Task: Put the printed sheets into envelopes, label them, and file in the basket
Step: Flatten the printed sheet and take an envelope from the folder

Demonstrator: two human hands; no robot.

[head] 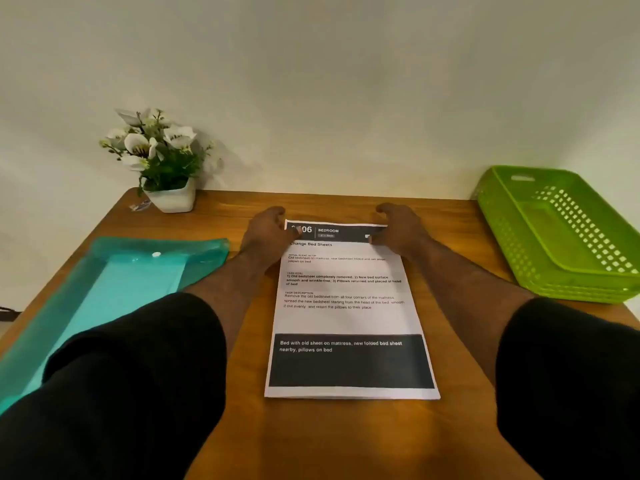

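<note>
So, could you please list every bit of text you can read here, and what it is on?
All on the printed sheet:
"06", first digits hidden by the left hand
"BEDROOM"
"Change Bed Sheets"
"Bed with old sheet on mattress, new folded bed sheet nearby, pillows on bed"
Small section headings: blurred.

Printed sheets [349, 320] flat, mid-table; green basket [568, 237] right.

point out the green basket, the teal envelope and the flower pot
green basket [568, 237], head view, bare floor inside it
teal envelope [114, 289], head view, middle of its body
flower pot [173, 199], head view, white front face
</note>
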